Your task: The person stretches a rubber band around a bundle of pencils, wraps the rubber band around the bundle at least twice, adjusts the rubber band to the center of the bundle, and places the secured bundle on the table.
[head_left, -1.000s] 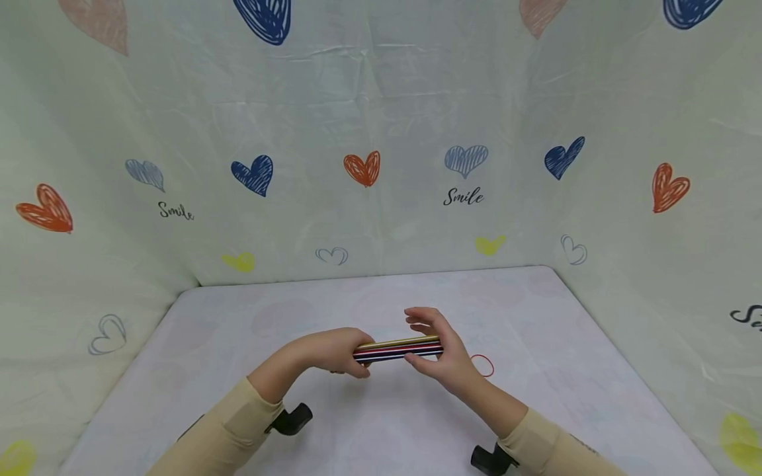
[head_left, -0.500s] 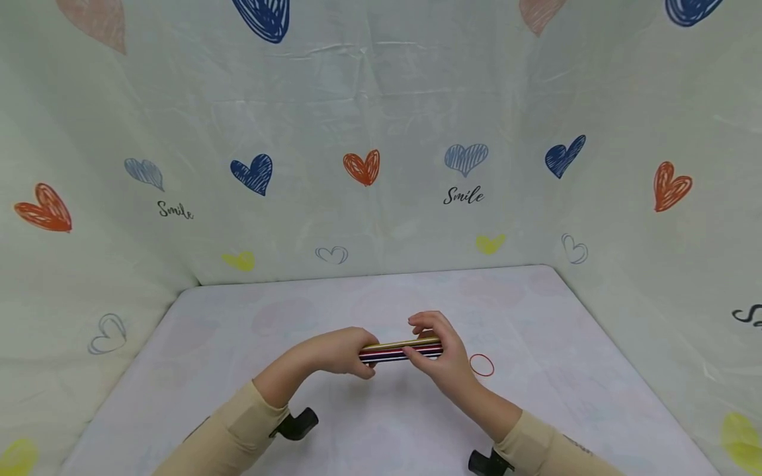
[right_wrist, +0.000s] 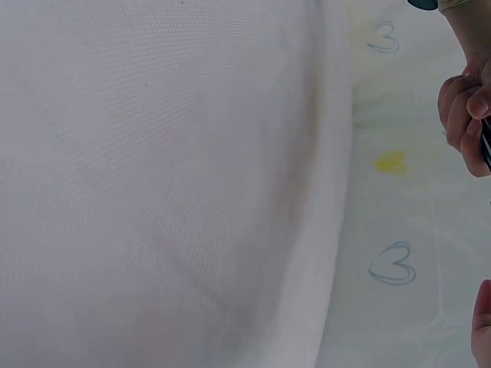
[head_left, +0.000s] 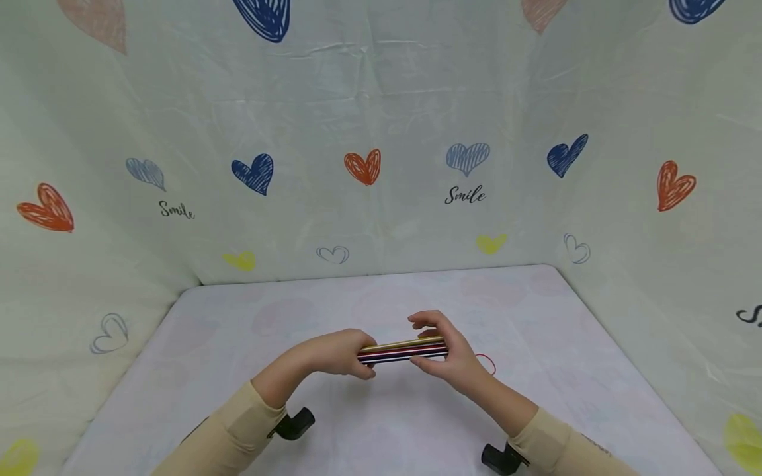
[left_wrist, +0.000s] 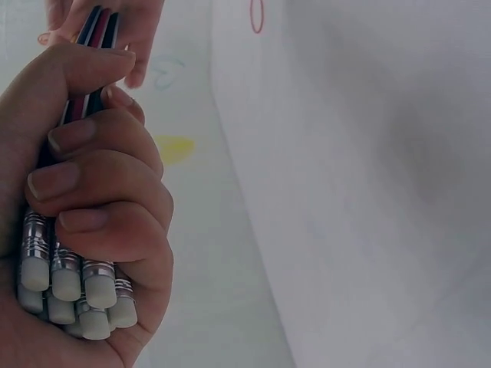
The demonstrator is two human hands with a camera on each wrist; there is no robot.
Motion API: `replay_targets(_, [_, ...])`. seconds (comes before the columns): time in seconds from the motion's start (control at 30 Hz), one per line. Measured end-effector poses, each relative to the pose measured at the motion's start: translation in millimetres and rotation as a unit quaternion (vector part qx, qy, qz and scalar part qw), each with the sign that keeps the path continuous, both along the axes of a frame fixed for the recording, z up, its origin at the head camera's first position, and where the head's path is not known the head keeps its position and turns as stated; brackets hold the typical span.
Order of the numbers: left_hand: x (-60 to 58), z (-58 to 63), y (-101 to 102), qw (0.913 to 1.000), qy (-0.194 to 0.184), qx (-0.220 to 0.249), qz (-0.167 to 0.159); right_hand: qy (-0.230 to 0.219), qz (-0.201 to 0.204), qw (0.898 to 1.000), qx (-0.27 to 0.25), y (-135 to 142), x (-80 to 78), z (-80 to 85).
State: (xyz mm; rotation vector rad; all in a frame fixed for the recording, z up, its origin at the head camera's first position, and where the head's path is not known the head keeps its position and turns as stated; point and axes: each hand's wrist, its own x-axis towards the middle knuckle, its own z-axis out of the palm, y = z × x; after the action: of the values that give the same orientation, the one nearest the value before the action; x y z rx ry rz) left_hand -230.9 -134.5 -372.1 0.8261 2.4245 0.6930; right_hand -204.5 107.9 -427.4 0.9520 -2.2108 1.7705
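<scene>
Both hands are at a bundle of pencils (head_left: 400, 352) with gold, red and dark striped barrels, lying roughly level above the table. My left hand (head_left: 340, 352) wraps its fingers round the left end. In the left wrist view that hand (left_wrist: 100, 180) encloses the bundle, and several whitish erasers (left_wrist: 65, 287) with silver ferrules stick out below the fingers. At the other end, my right hand (head_left: 450, 360) has its palm at the tips, its fingers spread loosely above and its thumb along the near side. Only slivers of the right hand (right_wrist: 482, 330) show in the right wrist view.
A thin red ring (head_left: 488, 362), like a rubber band, lies on the pale table (head_left: 286, 311) just right of the right wrist, which partly covers it. A cloth backdrop (head_left: 411, 225) with printed hearts stands round the table's back and sides. Dark wrist cameras (head_left: 294, 424) hang from both sleeves.
Half a second ago my right thumb overlapped the barrels; now it lies lower, at their near edge. The right hand has shifted slightly right, covering more of the red ring. The left keeps its grip.
</scene>
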Motion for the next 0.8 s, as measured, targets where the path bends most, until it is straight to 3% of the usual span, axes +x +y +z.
replay_targets(0.13, [0.8, -1.1, -0.6, 1.0000, -0.003, -0.003, 0.001, 0.016, 0.017, 1.000, -0.009, 3.1, -4.3, 0.2])
replay_targets(0.3, [1.8, -1.2, -0.1, 1.0000, -0.008, 0.002, -0.002, 0.004, 0.040, 0.999, -0.010, 4.2, -5.8, 3.2])
replay_targets(0.53, [2.4, 1.5, 0.5, 0.9991, -0.039, 0.013, -0.006, 0.008, 0.038, 0.999, -0.012, 2.5, -4.0, 5.8])
replay_targets(0.8, [2.5, 3.8, 1.0, 0.9985, -0.049, 0.020, -0.015, 0.025, 0.036, 0.999, -0.013, 0.9, -6.7, 0.3])
